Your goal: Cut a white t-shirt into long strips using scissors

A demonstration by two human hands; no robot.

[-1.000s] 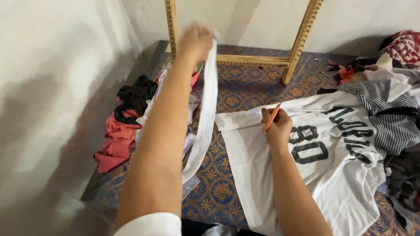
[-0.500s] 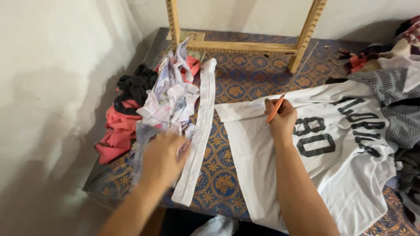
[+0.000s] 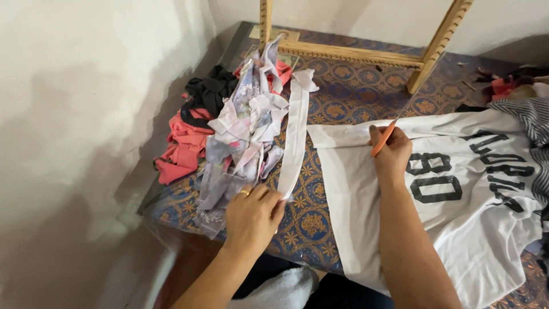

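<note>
My left hand, with a ring on one finger, rests on the near end of a long white cloth strip that lies along the patterned table cover. The fingers touch the strip's end, next to a heap of pale printed cloth strips. My right hand grips orange-handled scissors and rests on a white jersey with black numbers and letters, spread flat at the right.
Pink and black fabric scraps lie by the wall at the left. A wooden frame stands at the back. Striped cloth and more scraps pile at the far right.
My left hand held the white strip high, then lowered it onto the table beside the heap. It now lies flat. My right hand stayed on the jersey with the scissors.
</note>
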